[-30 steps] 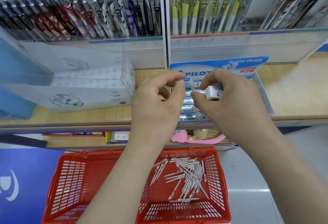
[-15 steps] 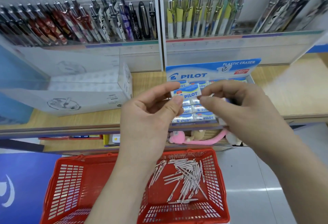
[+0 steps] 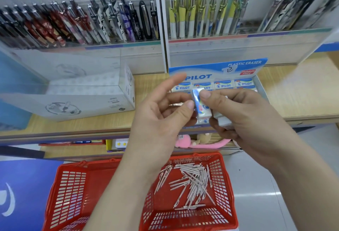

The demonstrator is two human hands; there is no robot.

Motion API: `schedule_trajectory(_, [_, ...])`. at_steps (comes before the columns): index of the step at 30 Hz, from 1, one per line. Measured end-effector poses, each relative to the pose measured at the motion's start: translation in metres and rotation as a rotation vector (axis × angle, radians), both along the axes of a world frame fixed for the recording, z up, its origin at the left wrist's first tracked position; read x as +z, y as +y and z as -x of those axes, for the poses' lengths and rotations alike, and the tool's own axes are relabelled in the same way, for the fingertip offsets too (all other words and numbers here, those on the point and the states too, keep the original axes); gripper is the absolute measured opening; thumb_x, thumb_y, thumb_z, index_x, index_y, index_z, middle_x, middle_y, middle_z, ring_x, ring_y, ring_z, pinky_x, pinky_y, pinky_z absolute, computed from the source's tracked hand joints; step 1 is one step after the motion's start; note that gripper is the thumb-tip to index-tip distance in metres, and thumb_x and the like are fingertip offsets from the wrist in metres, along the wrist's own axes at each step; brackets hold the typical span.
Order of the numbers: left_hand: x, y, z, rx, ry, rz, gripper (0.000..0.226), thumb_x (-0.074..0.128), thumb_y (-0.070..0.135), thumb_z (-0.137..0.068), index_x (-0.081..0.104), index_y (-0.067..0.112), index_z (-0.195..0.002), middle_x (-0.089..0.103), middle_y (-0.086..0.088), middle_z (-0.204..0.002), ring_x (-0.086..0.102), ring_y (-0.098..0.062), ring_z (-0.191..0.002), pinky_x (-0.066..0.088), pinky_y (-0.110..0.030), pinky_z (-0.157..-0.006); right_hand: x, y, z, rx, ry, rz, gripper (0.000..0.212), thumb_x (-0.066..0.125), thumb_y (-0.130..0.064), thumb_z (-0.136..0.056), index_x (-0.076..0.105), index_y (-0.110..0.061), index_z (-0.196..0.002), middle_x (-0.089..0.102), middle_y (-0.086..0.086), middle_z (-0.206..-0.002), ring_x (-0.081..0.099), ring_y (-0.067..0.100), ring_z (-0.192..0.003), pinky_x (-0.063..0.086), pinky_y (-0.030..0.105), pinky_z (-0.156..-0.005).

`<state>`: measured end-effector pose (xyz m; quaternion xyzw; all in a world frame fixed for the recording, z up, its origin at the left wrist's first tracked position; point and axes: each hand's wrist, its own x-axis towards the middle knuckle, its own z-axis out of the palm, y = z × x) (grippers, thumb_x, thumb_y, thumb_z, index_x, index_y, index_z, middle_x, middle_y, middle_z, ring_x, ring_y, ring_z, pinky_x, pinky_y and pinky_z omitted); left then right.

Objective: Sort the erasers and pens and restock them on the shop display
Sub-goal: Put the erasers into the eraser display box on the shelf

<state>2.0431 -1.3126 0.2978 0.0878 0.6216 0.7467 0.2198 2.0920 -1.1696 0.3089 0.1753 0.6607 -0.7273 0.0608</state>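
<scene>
Spanning the whole width at the top, the pen display (image 3: pixel 113 21) holds upright rows of pens behind a clear front, dark and red ones on the left, yellow-and-white ones (image 3: pixel 201 16) right of the divider. Below it runs a wooden shelf (image 3: pixel 300 91) carrying a white carton (image 3: pixel 82 102) at left and the blue Pilot eraser box (image 3: pixel 218 69) at centre, its back row of wrapped erasers showing. On the floor beneath stands a red basket (image 3: pixel 69 194) with a loose heap of pale pens (image 3: pixel 192 183) lying in its right half. Both hands meet in front of the eraser box: the right hand (image 3: pixel 245 120) grips a blue-and-white eraser (image 3: pixel 201 108) on end, thumb pressed on its top, with more white erasers bunched in its palm; the left hand (image 3: pixel 161 119) has its thumb tip touching the eraser's side, forefinger stretched out above and free.
</scene>
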Motion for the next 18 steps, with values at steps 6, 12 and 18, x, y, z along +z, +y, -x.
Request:
schedule_trajectory(6, [0.005,-0.015,0.012,-0.196,0.078,0.125,0.043,0.07,0.014,-0.072,0.067,0.027,-0.113,0.069,-0.004,-0.098,0.064,-0.014,-0.078,0.056,-0.03,-0.076,0.005,0.004,0.003,0.054,-0.027,-0.092,0.028,0.069,-0.039,-0.076,0.068,-0.015,-0.062,0.03,0.017,-0.063,0.021,0.026,-0.059,0.021,0.022,-0.044])
schedule_trajectory(12, [-0.003,-0.003,0.006,-0.025,0.174,0.321,0.044,0.088,0.018,-0.059,0.064,0.032,-0.093,0.067,0.005,-0.076,0.064,-0.01,-0.064,0.054,-0.024,-0.061,-0.002,-0.003,0.009,-0.059,-0.061,-0.052,0.025,0.065,-0.022,-0.083,0.063,-0.013,-0.06,0.049,0.011,-0.06,0.029,0.025,-0.055,0.028,0.021,-0.046])
schedule_trajectory(18, [-0.014,-0.005,0.025,0.089,0.395,0.594,0.029,0.072,0.015,-0.079,0.07,0.039,-0.096,0.067,0.013,-0.071,0.06,0.0,-0.063,0.047,-0.011,-0.063,-0.014,0.001,0.014,-0.155,-0.009,-0.401,0.008,0.068,-0.031,-0.08,0.068,-0.029,-0.088,0.067,0.018,-0.082,0.058,0.035,-0.067,0.05,0.04,-0.055])
